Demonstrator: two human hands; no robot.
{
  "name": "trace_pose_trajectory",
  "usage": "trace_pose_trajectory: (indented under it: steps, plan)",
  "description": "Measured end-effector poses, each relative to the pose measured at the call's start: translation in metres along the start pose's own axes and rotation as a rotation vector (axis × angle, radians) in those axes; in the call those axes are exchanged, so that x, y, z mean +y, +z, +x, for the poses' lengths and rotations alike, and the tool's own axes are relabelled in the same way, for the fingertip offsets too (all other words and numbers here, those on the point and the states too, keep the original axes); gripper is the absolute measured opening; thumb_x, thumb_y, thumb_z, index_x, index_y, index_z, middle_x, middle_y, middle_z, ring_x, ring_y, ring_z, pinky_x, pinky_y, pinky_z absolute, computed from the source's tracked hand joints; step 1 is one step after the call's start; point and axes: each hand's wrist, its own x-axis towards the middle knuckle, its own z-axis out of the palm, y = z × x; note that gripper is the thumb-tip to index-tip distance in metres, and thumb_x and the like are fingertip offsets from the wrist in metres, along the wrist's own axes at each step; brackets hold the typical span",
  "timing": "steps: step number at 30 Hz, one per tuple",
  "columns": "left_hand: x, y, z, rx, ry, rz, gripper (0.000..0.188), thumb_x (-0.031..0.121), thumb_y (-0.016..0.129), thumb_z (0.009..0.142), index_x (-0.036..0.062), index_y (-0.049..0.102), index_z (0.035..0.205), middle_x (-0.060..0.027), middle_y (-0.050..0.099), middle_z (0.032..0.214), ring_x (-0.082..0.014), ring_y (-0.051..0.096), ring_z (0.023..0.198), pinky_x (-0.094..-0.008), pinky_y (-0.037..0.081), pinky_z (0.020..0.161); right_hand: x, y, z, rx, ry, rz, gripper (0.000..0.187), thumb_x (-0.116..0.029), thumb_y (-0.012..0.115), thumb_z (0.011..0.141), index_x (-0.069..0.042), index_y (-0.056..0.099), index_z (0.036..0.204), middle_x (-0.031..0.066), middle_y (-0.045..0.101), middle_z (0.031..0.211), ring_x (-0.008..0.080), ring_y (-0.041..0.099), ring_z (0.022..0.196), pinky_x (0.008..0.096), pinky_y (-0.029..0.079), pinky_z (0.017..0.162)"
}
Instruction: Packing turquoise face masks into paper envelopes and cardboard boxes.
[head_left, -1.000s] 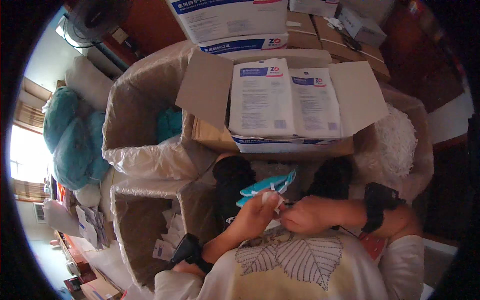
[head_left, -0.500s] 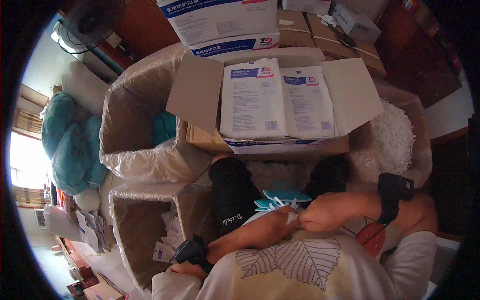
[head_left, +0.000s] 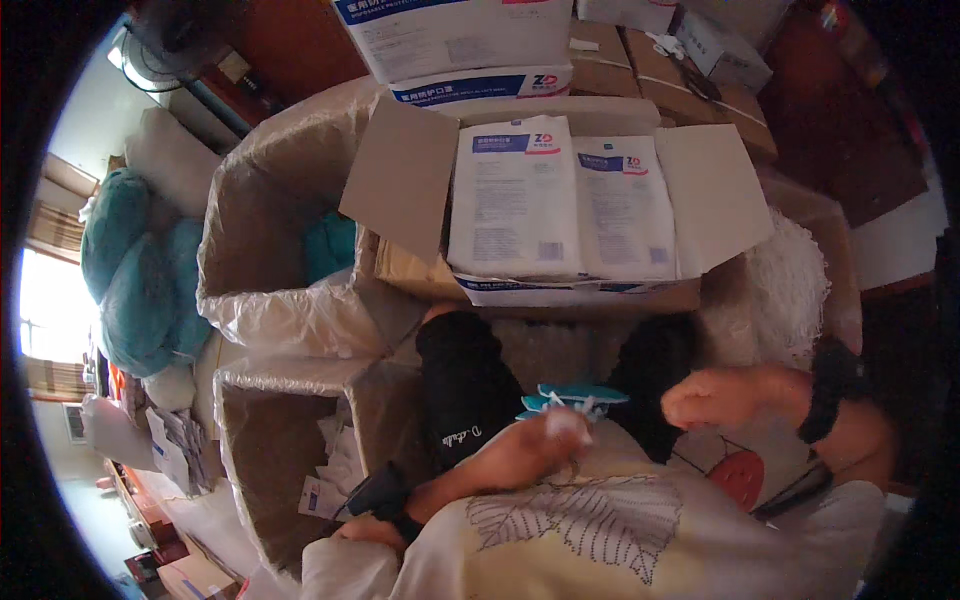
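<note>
Gripping blurred white material (head_left: 570,427) in the left hand (head_left: 540,449), from the head view, just beside teal pieces (head_left: 583,392) between black-clad legs (head_left: 460,375); holding the right hand (head_left: 695,399) apart, curled, too blurred to tell whether empty; facing white packets (head_left: 512,205) ranged from left edge to right in an open carton (head_left: 718,195).

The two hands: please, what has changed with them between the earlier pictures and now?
The right hand, earlier against the left hand, has moved away to the right; blur hides whether it holds anything. The left hand still holds a white piece by the teal pieces. The open carton stayed put.
</note>
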Motion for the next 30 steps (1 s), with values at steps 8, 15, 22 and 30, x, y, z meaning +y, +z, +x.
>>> trace_pose_trajectory:
  steps: [8,15,22,30]
  plan:
    - [0.012,-0.044,0.011,0.415,0.154,-1.472,0.026,0.028,0.041,0.091,0.0058,0.048,0.103,0.0009,0.053,0.086,-0.0109,0.053,0.078,-0.0276,0.044,0.073,-0.036,0.027,0.076,0.03,-0.117,0.563,0.026,-0.026,0.038,0.09,-0.004,0.051,0.085,0.002,0.052,0.075,0.0049,0.043,0.057,0.019,0.036,0.049]
    - [0.015,-0.042,0.011,0.593,0.184,-1.303,0.03,0.03,0.035,0.093,0.0074,0.045,0.109,0.0011,0.051,0.094,-0.013,0.049,0.089,-0.0292,0.038,0.082,-0.071,0.056,0.124,0.432,-0.394,0.149,0.018,-0.016,0.04,0.091,-0.004,0.044,0.103,0.002,0.05,0.079,0.009,0.048,0.071,0.0246,0.041,0.064]
    - [0.019,-0.033,0.011,0.606,0.121,-1.229,0.034,0.032,0.032,0.093,0.0076,0.044,0.113,-0.0015,0.051,0.103,-0.0162,0.048,0.097,-0.0324,0.035,0.089,-0.068,0.053,0.151,0.751,-0.518,-0.147,0.016,-0.016,0.05,0.086,-0.002,0.047,0.096,0.0083,0.054,0.078,0.0155,0.054,0.073,0.0292,0.043,0.065]
    - [0.021,-0.034,0.006,0.539,0.147,-1.153,0.037,0.036,0.033,0.092,0.0087,0.041,0.117,-0.0053,0.05,0.106,-0.0208,0.048,0.101,-0.0361,0.039,0.085,-0.064,0.041,0.143,0.306,-0.267,0.542,0.019,-0.024,0.049,0.088,-0.006,0.049,0.093,0.0009,0.05,0.074,0.0075,0.043,0.057,0.0219,0.036,0.052]
